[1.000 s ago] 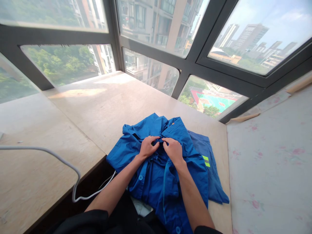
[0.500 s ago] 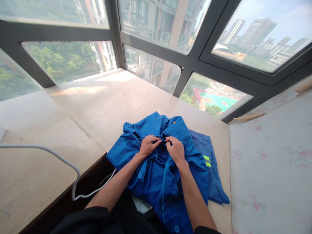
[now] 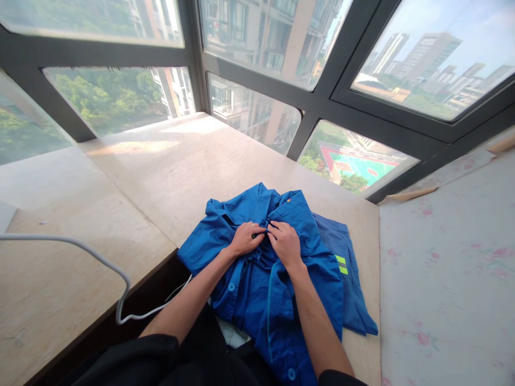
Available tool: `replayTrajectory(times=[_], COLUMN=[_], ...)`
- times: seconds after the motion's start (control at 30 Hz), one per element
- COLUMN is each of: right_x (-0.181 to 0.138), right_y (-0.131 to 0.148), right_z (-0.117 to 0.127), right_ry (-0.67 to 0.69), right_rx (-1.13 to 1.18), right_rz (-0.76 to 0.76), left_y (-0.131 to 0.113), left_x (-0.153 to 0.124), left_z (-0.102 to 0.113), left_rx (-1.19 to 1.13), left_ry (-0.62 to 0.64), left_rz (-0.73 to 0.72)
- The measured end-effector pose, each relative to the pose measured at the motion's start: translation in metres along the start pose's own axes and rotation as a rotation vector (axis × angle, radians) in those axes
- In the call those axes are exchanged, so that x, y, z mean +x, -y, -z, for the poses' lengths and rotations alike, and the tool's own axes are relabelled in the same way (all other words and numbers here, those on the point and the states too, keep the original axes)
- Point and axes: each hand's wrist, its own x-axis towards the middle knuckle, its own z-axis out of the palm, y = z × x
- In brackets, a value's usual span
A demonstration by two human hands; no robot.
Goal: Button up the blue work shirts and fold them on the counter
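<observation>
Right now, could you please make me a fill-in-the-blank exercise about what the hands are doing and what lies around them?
1. Both hands, the left hand and the right hand, pinch the front of a ____ shirt.
2. The shirt lies on a wooden ____ beside the window.
3. A white ____ runs over the wood on the person's left.
4. The stripes on the cloth under the shirt are yellow-____.

Missing words: blue; table; cable; green
</observation>
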Motion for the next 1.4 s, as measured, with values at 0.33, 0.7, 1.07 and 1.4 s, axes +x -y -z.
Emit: replayTrajectory(times=[0.33,0.7,1.07,1.4], right_x=[0.002,0.010,0.010,0.006], right_y=[-0.005,-0.007,-0.032,-0.037], right_z=[-0.010,0.000,-0.001,-0.006], right_ry=[-0.073,0.142,0.182,0.129], right_rx=[0.050,0.098,0.551,0.770], right_rz=[-0.026,-0.263,-0.159,-0.238], left_y=[-0.009,-0.010,-0.011,-0.011], left_x=[-0.001,-0.003,-0.003,-0.004], left_z=[-0.003,-0.007,-0.007,-0.003], left_rx=[0.020,0.069,0.059,0.030], left_ry=[-0.087,-0.172,-0.173,-0.124], left_rz=[0.053,0.026,0.117,0.010])
